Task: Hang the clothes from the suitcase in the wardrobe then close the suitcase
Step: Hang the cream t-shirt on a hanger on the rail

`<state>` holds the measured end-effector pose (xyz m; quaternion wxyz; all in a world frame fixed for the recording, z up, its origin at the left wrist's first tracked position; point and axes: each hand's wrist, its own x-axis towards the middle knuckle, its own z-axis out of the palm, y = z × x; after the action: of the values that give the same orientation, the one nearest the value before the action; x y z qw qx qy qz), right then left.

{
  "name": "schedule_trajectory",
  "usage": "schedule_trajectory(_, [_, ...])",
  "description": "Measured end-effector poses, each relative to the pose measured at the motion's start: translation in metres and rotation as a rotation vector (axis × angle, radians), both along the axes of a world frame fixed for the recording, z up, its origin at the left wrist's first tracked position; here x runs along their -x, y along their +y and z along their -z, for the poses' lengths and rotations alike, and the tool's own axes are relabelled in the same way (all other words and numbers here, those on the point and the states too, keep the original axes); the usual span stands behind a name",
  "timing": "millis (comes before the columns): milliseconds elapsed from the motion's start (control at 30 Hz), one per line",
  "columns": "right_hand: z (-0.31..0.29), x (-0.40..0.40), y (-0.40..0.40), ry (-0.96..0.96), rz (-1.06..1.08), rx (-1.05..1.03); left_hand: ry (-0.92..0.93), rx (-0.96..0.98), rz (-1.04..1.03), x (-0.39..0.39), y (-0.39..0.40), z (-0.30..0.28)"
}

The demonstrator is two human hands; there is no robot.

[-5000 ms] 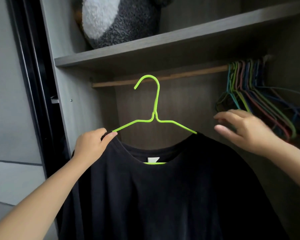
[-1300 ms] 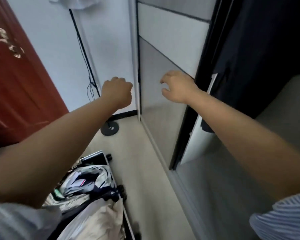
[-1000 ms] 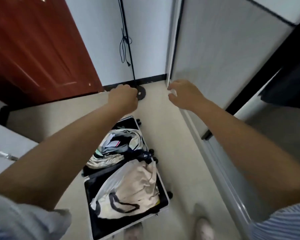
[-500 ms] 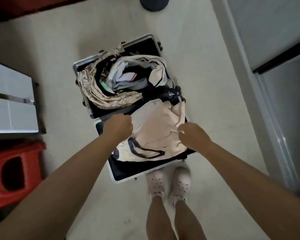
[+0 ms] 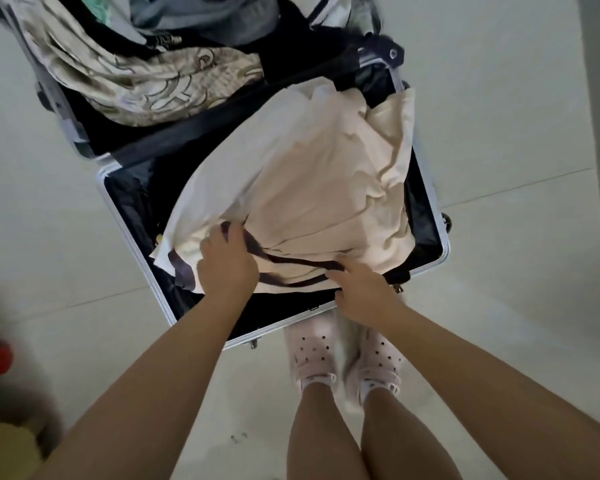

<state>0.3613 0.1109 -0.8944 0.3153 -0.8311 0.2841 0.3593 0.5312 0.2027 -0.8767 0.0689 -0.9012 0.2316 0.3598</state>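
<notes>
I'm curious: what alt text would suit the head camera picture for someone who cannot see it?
Both hands, left hand and right hand, reach onto a cream garment with dark trim in an open silver-framed suitcase on a pale floor. Patterned beige fabric fills the far half; pink perforated clogs show below.

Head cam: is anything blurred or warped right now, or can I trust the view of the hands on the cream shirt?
Head view: left hand, right hand and cream shirt reasonably sharp; shoes and lower-left corner smeared; wide-angle bending at the suitcase edges; soft, even light, no glare.
</notes>
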Motion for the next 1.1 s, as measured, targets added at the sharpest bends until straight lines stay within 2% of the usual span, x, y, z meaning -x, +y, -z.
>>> schedule_trajectory(167, [0.049,0.001,0.006,-0.225,0.009,0.122,-0.049,0.046,-0.108,-0.017,0.009,0.042])
schedule_trajectory(367, [0.056,0.0,0.011,-0.222,-0.178,0.279,-0.1,0.017,-0.035,-0.034,0.004,0.057])
schedule_trajectory(500, [0.052,0.005,0.015,-0.199,-0.242,0.3,-0.034,0.007,-0.028,-0.04,0.006,0.044])
schedule_trajectory(567, [0.055,0.009,0.014,-0.252,-0.246,0.316,-0.02,0.111,-0.07,-0.038,0.01,0.035])
schedule_trajectory(700, [0.047,0.013,0.013,-0.261,-0.215,0.363,0.037,0.455,-0.415,-0.027,0.017,0.008])
schedule_trajectory(800, [0.033,0.006,0.013,-0.126,-0.153,0.253,0.065,0.53,-0.448,-0.021,0.023,-0.017])
schedule_trajectory(900, [0.022,-0.003,0.017,-0.23,0.003,0.129,0.02,0.57,-0.533,-0.023,0.021,-0.042])
schedule_trajectory(933, [0.012,-0.006,0.015,-0.267,0.09,0.022,0.007,0.577,-0.562,-0.025,0.019,-0.053])
schedule_trajectory(1033, [-0.025,-0.014,0.004,-0.435,0.481,0.131,0.022,0.569,-0.592,-0.038,0.005,-0.088])
schedule_trajectory(1100, [-0.058,-0.017,-0.012,-0.445,0.701,0.211,0.073,0.569,-0.571,-0.046,-0.01,-0.114])
